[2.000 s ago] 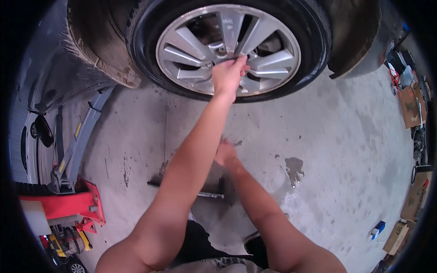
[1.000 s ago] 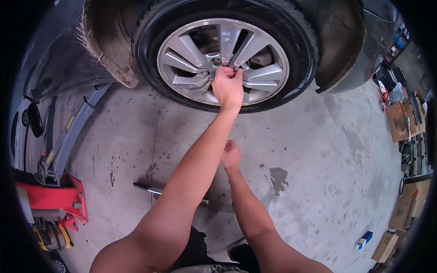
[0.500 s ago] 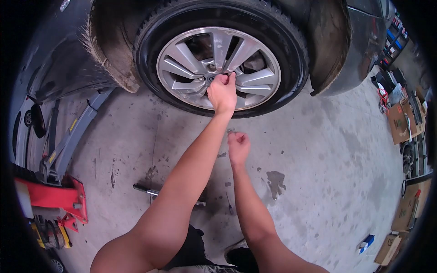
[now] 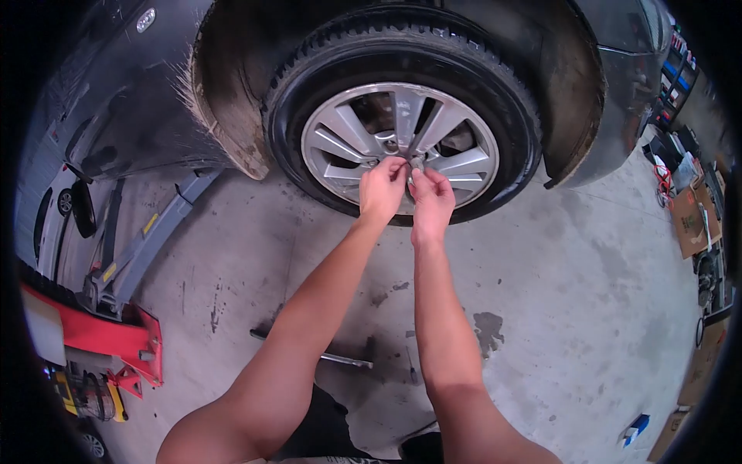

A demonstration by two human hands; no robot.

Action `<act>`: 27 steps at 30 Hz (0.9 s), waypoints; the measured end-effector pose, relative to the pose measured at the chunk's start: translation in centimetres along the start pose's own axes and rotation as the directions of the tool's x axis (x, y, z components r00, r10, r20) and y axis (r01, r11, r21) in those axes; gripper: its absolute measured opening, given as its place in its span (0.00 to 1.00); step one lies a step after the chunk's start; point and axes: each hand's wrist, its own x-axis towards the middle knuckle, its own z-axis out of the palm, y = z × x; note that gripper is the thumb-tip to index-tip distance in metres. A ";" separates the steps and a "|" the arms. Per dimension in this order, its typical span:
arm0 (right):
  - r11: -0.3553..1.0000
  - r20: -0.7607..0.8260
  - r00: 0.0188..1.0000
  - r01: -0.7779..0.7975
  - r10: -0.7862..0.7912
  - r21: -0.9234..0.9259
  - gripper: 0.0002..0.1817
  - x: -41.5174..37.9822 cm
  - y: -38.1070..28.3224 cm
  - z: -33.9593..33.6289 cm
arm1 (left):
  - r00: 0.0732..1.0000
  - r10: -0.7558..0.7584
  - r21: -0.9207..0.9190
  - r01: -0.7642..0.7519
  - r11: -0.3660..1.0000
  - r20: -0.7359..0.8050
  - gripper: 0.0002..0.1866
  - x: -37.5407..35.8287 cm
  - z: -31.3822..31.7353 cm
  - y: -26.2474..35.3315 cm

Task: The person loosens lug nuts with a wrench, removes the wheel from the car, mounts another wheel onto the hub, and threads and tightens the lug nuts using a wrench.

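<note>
Both hands are at the centre of a silver alloy wheel (image 4: 406, 116) with a black tire (image 4: 510, 116), mounted on a dark car. My left hand (image 4: 382, 192) is closed in a pinch just below the hub; what its fingertips hold, if anything, is hidden. Close beside it on the right, my right hand (image 4: 431, 203) pinches a small shiny metal piece, which looks like a lug nut (image 4: 417, 164), against the lug area. The fingertips of the two hands nearly meet.
On the floor below lie a long-handled metal bar (image 4: 346, 360) and a thin dark tool (image 4: 412, 365). A grey lift arm (image 4: 147, 240) and a red floor jack (image 4: 108, 332) stand at left. Cardboard boxes (image 4: 696, 220) line the right, with a small blue box (image 4: 636, 430) nearer.
My right hand has risen from below the wheel to its hub, beside my left hand. The left stays pinched near the hub. The view has shifted, so the wheel appears lower and further right.
</note>
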 end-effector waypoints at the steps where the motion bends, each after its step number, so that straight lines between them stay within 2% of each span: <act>1: 1.000 -0.001 1.000 -0.001 0.001 0.011 0.14 0.2 0.7 0.7 | 0.997 -0.064 -0.113 0.058 0.992 -0.050 0.10 0.1 -0.8 -0.3; 3: 0.994 -0.017 0.998 0.059 -0.061 -0.097 0.13 0.8 2.2 2.2 | 0.981 -0.173 -0.374 0.127 0.919 -0.092 0.10 0.6 -2.0 -1.3; 4: 0.994 -0.021 0.998 0.062 -0.064 -0.089 0.13 0.9 2.9 3.0 | 0.982 -0.166 -0.370 0.122 0.921 -0.089 0.10 0.9 -2.4 -2.0; 6: 0.970 -0.072 0.988 0.115 -0.134 -0.216 0.13 0.9 4.3 4.4 | 0.985 -0.162 -0.472 0.117 0.874 -0.054 0.10 1.1 -3.4 -2.8; 7: 0.945 -0.100 0.981 0.127 -0.164 -0.300 0.14 0.9 4.9 5.1 | 0.978 -0.210 -0.496 0.185 0.848 0.006 0.09 1.1 -3.9 -2.8; 10: 0.939 -0.197 0.956 0.149 -0.217 -0.311 0.13 1.1 5.8 6.5 | 0.965 -0.245 -0.548 0.258 0.796 0.098 0.10 1.4 -5.0 -2.5; 14: 0.912 -0.239 0.934 0.163 -0.265 -0.376 0.13 1.3 5.6 7.3 | 0.959 -0.252 -0.571 0.280 0.771 0.131 0.11 1.4 -5.0 -2.8; 15: 0.938 -0.244 0.939 0.161 -0.241 -0.306 0.14 1.5 5.9 7.3 | 0.964 -0.237 -0.572 0.263 0.777 0.122 0.11 1.4 -5.0 -2.8; 16: 0.935 -0.238 0.940 0.163 -0.244 -0.314 0.14 1.7 6.1 7.2 | 0.963 -0.241 -0.579 0.265 0.771 0.119 0.11 1.4 -5.1 -2.7; 19: 0.998 -0.224 0.972 0.061 -0.066 -0.033 0.11 1.9 5.8 7.3 | 0.958 -0.255 -0.582 0.282 0.763 0.129 0.11 1.5 -5.3 -2.5; 20: 0.998 -0.222 0.973 0.060 -0.067 -0.037 0.11 1.8 5.6 7.3 | 0.961 -0.256 -0.559 0.271 0.784 0.107 0.11 1.5 -5.2 -2.4; 22: 0.986 -0.172 0.976 -0.115 0.135 0.120 0.12 1.8 5.4 6.9 | 0.962 -0.259 -0.536 0.263 0.802 0.086 0.11 1.3 -5.4 -1.9; 23: 0.986 -0.171 0.976 -0.115 0.134 0.119 0.12 1.9 5.5 6.7 | 0.964 -0.254 -0.526 0.256 0.811 0.076 0.11 1.1 -5.4 -1.5; 25: 0.957 -0.120 0.962 -0.219 0.244 0.191 0.14 2.2 5.8 6.4 | 0.967 -0.247 -0.513 0.247 0.822 0.070 0.11 0.8 -5.5 -0.9; 27: 0.955 -0.112 0.965 -0.210 0.237 0.208 0.15 2.4 6.1 6.7 | 0.969 -0.236 -0.327 0.245 0.912 0.068 0.13 0.5 -5.6 -0.6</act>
